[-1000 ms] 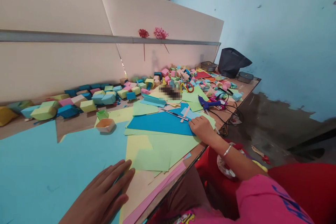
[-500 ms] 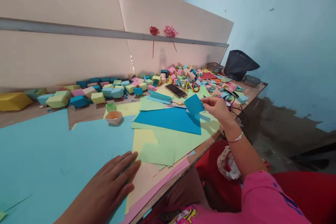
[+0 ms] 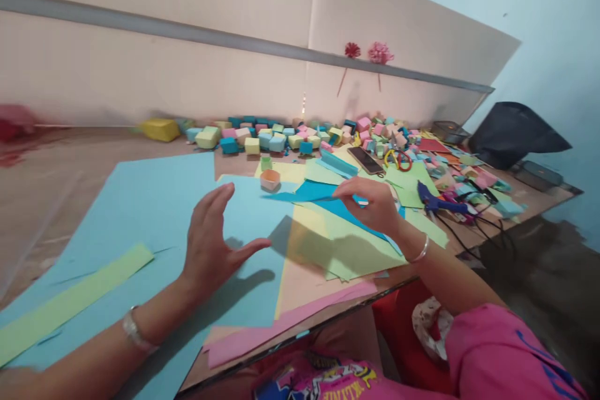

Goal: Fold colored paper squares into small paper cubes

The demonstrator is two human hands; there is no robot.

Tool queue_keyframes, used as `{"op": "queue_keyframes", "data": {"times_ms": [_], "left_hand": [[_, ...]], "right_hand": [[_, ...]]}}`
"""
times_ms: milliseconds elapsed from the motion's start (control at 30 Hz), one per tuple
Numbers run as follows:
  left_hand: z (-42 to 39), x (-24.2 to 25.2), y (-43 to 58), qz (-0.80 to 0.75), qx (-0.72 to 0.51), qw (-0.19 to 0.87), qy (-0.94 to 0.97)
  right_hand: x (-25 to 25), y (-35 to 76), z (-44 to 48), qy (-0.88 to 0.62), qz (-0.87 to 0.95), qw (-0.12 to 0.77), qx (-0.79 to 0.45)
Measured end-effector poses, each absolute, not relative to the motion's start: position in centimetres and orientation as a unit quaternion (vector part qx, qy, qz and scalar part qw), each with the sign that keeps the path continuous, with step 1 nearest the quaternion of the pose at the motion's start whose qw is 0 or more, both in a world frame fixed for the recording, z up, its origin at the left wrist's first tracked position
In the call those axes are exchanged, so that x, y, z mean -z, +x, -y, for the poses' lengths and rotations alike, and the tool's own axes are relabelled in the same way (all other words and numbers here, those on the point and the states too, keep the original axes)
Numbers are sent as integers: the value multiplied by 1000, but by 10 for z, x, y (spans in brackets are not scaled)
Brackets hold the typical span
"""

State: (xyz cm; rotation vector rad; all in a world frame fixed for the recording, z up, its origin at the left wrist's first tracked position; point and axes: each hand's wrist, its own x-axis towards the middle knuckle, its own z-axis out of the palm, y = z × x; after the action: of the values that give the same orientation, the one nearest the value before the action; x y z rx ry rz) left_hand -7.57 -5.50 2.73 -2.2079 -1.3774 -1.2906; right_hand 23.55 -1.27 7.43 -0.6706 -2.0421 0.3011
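Between thumb and fingers, my right hand [image 3: 372,206] pinches a piece of blue paper [image 3: 302,195], seen nearly edge-on above the table. My left hand [image 3: 209,244] is raised over a light blue sheet [image 3: 173,200], thumb and fingers spread apart, holding nothing. Beyond the hands stands a small open peach paper box [image 3: 270,180], with a small green paper piece [image 3: 265,163] behind it. Under my right hand lie a larger blue sheet [image 3: 351,211] and light green sheets [image 3: 356,256]. A long green paper strip [image 3: 79,300] rests on the light blue sheet at the left.
Several small coloured paper boxes [image 3: 276,141] line the wall side. A phone [image 3: 365,160], scissors [image 3: 397,160] and a blue glue gun [image 3: 440,201] with a black cord lie to the right. Pink paper [image 3: 290,322] runs along the table's front edge. A dark bag [image 3: 518,134] stands far right.
My left hand has lifted off the light blue sheet and opened. My right hand has brought the blue paper closer to it, turning it edge-on. The view has swung left.
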Motion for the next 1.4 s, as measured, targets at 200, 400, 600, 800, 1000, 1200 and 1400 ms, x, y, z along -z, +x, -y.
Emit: {"op": "queue_keyframes", "data": {"times_ms": [200,400,600,800,1000,1200,1400], "left_hand": [[49,-15,-85,333,261,138,-896],[46,-1,-80,361,180,56,-913],[50,-2,-75,398,221,3,-890],[51,0,-74,420,172,-18,-891],[53,-2,-70,403,170,53,-898],[54,2,-67,417,190,40,-888],[53,-2,-69,451,257,-63,-853]], "right_hand": [[-27,206,-16,-99,940,326,21],[-18,204,-8,-180,974,99,97],[-34,185,17,-214,966,-11,143],[-27,184,10,-219,968,28,121],[-20,188,15,-207,968,127,70],[-5,184,24,-180,958,213,60],[1,185,21,-242,933,266,-22]]}}
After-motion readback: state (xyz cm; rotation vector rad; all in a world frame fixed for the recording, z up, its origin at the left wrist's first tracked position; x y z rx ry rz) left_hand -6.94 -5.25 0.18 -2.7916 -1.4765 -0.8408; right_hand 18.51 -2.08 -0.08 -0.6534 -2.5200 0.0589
